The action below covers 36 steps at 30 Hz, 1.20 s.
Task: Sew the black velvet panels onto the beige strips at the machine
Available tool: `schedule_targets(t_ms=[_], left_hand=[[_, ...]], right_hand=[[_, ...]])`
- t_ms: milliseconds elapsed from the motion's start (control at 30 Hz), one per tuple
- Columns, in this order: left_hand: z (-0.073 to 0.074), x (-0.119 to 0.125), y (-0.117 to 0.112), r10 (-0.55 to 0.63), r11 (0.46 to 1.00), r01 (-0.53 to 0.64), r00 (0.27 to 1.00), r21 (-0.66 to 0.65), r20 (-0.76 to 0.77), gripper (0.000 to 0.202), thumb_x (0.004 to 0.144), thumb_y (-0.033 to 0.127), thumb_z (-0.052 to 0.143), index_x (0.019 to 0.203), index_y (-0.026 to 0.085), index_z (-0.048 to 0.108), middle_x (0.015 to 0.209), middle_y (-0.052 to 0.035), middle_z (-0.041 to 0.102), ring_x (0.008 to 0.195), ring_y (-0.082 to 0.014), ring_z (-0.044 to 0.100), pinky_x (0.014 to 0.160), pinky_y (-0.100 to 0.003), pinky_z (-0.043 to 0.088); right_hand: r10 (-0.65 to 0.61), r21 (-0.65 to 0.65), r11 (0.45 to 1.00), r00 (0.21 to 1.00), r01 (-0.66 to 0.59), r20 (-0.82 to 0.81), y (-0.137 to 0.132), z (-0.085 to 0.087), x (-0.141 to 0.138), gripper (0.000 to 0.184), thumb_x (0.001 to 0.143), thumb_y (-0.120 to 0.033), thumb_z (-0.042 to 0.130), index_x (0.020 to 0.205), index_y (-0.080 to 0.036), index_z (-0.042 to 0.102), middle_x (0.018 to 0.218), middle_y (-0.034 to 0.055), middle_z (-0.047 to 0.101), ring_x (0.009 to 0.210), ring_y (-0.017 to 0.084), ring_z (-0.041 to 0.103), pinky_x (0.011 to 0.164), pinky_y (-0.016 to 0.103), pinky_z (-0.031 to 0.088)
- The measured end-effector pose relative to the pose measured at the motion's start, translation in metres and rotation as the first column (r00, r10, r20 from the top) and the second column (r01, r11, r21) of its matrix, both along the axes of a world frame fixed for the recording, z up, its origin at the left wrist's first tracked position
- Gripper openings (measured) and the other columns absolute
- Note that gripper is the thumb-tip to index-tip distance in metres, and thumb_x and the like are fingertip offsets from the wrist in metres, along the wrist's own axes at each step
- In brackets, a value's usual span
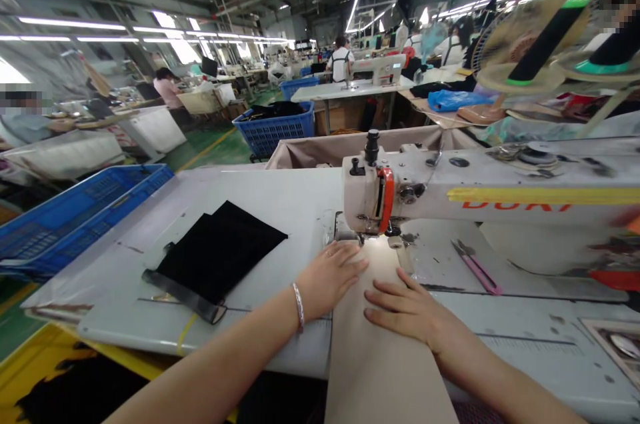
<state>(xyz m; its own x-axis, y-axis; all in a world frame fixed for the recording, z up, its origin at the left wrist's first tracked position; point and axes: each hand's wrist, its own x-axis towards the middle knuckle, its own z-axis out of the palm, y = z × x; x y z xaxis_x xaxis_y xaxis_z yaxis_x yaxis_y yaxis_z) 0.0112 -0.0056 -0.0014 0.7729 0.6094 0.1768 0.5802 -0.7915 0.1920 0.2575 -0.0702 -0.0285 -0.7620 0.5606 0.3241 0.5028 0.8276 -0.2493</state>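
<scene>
— Beige cloth [385, 357]: where does it lie?
— On the table [280, 204], as a long strip running from the near edge up to the sewing machine [370, 191]. Its far end reaches the needle.
— And the hands?
— Both are spread, fingers stretched, palms flat on the cloth. The left hand [330, 274] presses at the strip's left edge, just in front of the machine's head. The right hand [405, 307] lies on the strip a little farther from the machine. Neither grips anything.
— What else is around the machine?
— To its left a stack of black cloth [215, 254] lies on the table, and farther left stands a blue crate [75, 217]. Right of the needle, below the machine's arm, pink snips [477, 267] lie apart from the hands.
</scene>
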Motion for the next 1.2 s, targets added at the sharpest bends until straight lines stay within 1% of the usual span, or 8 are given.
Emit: schedule_targets(t_ms=[500,667,700,767,867,967,1067,1200], left_hand=[[-0.010,0.005,0.010,0.043,0.999,-0.043,0.998,-0.009,0.054,0.037,0.097,0.025,0.042,0.133,0.026,0.048,0.144,-0.0072,0.043,0.138,-0.0216,0.033,0.117,-0.047,0.025],[0.014,-0.021,0.009,-0.024,0.996,0.021,0.999,-0.091,-0.033,0.040,0.097,0.024,0.040,0.137,0.024,0.044,0.144,-0.0055,0.044,0.135,-0.0181,0.038,0.115,-0.039,0.030],[0.022,-0.036,0.010,0.010,0.995,-0.016,0.998,-0.096,-0.063,0.039,0.097,0.023,0.040,0.136,0.023,0.045,0.141,-0.0054,0.048,0.132,-0.0170,0.042,0.113,-0.036,0.032],[0.038,-0.071,0.013,0.248,0.966,-0.255,0.956,-0.030,-0.156,0.039,0.096,0.026,0.041,0.134,0.020,0.046,0.133,-0.0073,0.055,0.124,-0.0183,0.050,0.110,-0.034,0.036],[0.047,-0.121,0.015,0.624,0.778,-0.615,0.738,0.125,-0.256,0.049,0.090,0.036,0.054,0.131,0.009,0.049,0.124,-0.0171,0.059,0.116,-0.0282,0.055,0.102,-0.041,0.041],[0.039,-0.147,0.017,0.660,0.743,-0.657,0.687,0.127,-0.303,0.050,0.086,0.033,0.057,0.128,0.005,0.052,0.125,-0.0207,0.058,0.116,-0.0305,0.056,0.098,-0.039,0.044],[0.036,-0.156,0.018,0.654,0.747,-0.655,0.690,0.115,-0.311,0.038,0.088,0.027,0.049,0.122,0.012,0.057,0.122,-0.0138,0.062,0.111,-0.0245,0.060,0.094,-0.031,0.046],[0.074,-0.176,0.014,0.731,0.677,-0.717,0.630,0.164,-0.264,0.031,0.091,0.023,0.036,0.102,0.014,0.064,0.088,-0.0089,0.069,0.081,-0.0222,0.066,0.075,-0.030,0.048]], right_hand=[[-0.054,-0.025,0.998,0.998,0.053,-0.016,0.009,0.002,-0.002,0.043,0.092,-0.036,0.052,0.134,-0.037,0.048,0.136,0.0015,0.052,0.133,0.021,0.039,0.113,0.051,0.020],[0.028,-0.037,0.999,0.999,-0.030,-0.043,0.013,-0.011,0.010,0.045,0.091,-0.038,0.048,0.135,-0.035,0.048,0.137,0.0012,0.051,0.130,0.023,0.043,0.108,0.049,0.033],[0.032,-0.027,0.999,0.996,-0.035,-0.082,0.015,-0.015,0.011,0.042,0.092,-0.036,0.042,0.133,-0.034,0.051,0.136,0.0006,0.053,0.129,0.022,0.045,0.105,0.046,0.038],[-0.023,-0.013,1.000,0.990,0.021,-0.137,0.019,-0.019,0.007,0.042,0.093,-0.027,0.033,0.127,-0.034,0.057,0.131,-0.0010,0.057,0.123,0.019,0.051,0.098,0.041,0.045],[-0.236,0.013,0.971,0.967,0.238,-0.092,0.020,-0.016,-0.008,0.039,0.092,-0.023,0.039,0.125,-0.031,0.059,0.126,-0.0002,0.061,0.114,0.018,0.057,0.096,0.039,0.047],[-0.358,0.127,0.924,0.933,0.360,-0.043,0.018,-0.011,-0.025,0.043,0.090,-0.034,0.049,0.132,-0.025,0.053,0.131,0.0048,0.057,0.114,0.023,0.055,0.099,0.046,0.043],[-0.391,0.209,0.898,0.920,0.387,-0.025,0.016,-0.010,-0.032,0.047,0.091,-0.037,0.048,0.136,-0.024,0.048,0.136,0.0060,0.052,0.120,0.025,0.050,0.100,0.048,0.041],[-0.423,0.213,0.886,0.906,0.412,0.006,0.014,-0.007,-0.032,0.046,0.092,-0.037,0.046,0.136,-0.024,0.048,0.137,0.0056,0.051,0.123,0.024,0.047,0.102,0.045,0.040]])
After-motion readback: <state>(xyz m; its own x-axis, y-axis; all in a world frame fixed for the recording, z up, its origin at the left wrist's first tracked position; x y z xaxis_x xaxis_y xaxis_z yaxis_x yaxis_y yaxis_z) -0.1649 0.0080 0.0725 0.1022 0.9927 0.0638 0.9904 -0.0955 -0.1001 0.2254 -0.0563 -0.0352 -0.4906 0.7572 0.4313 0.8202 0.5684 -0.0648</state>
